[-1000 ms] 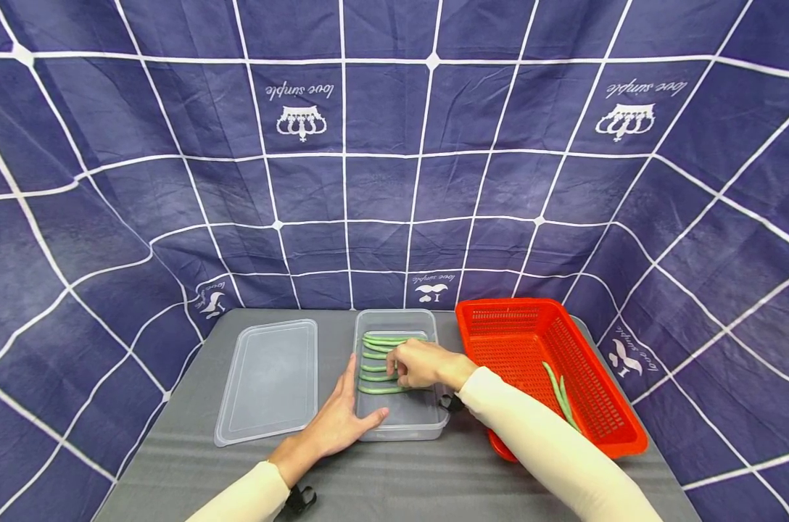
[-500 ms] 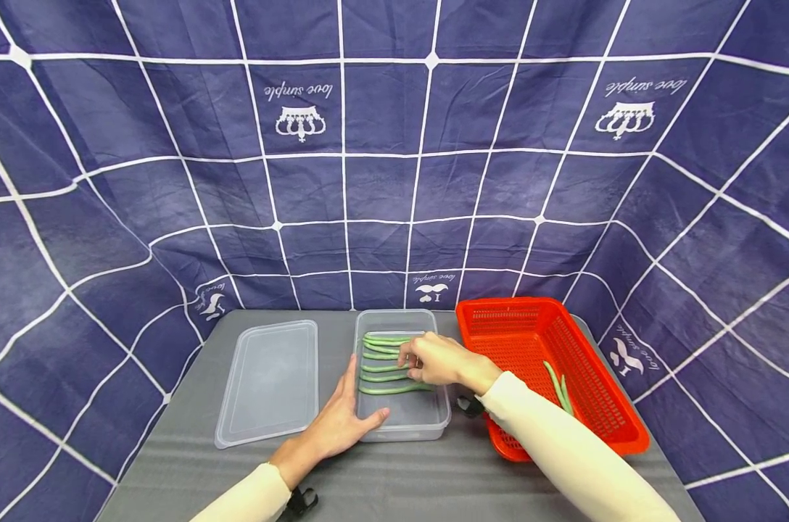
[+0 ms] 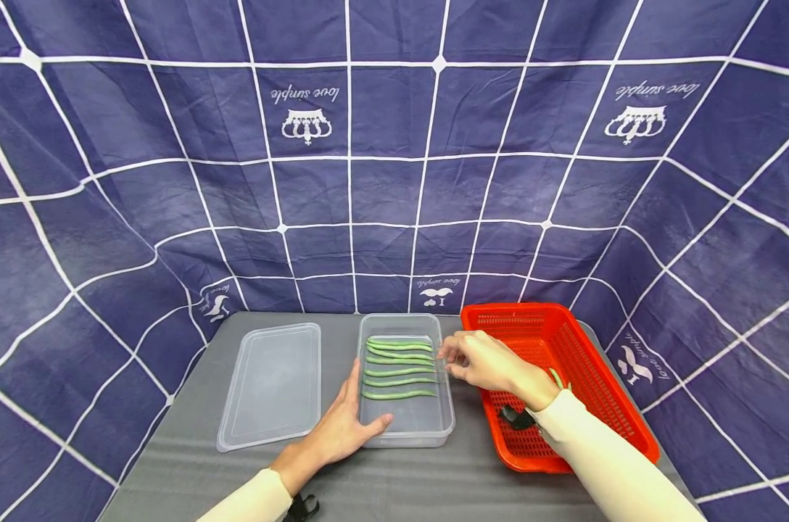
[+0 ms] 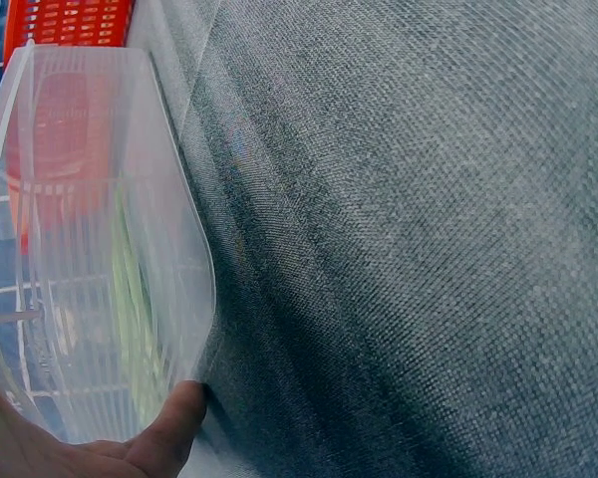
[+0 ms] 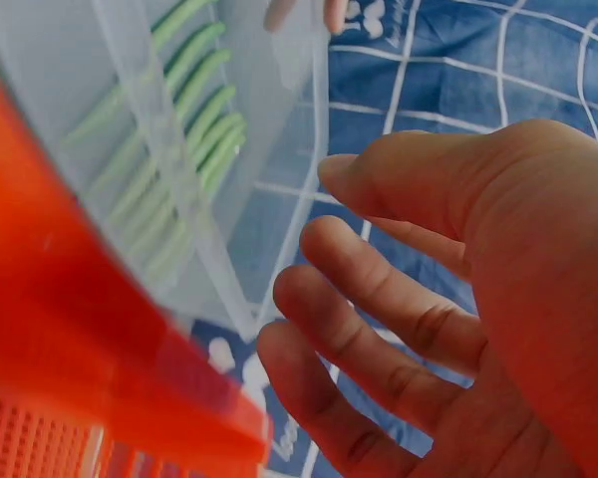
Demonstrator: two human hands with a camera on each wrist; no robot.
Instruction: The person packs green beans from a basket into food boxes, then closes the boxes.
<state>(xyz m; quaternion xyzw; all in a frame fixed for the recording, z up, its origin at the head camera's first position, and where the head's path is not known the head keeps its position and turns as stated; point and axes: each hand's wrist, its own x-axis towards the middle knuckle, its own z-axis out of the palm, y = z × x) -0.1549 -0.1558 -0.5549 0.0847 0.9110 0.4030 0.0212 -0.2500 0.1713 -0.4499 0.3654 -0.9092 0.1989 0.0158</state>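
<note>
Several green beans (image 3: 397, 396) lie crosswise, roughly side by side, in a clear plastic container (image 3: 410, 439). Against the container's left side rests my left hand (image 3: 334, 435), its fingers straight along the wall and the thumb over the near left part of the rim. My right hand (image 3: 482, 360) hovers at the container's right rim, towards the red basket (image 3: 531, 464). Its fingers are loosely bent, and the right wrist view shows nothing between them. A green bean (image 3: 556, 377) shows in the basket, partly hidden by my right forearm.
A clear flat lid (image 3: 273, 384) lies on the grey cloth-covered table (image 3: 381, 482) left of the container. The basket stands close by the container's right side. A blue checked curtain (image 3: 394, 181) rises behind and at both sides.
My right hand has drawn back to the right, out from over the beans to the container's right rim, uncovering the row. My left hand has stayed at the container's side.
</note>
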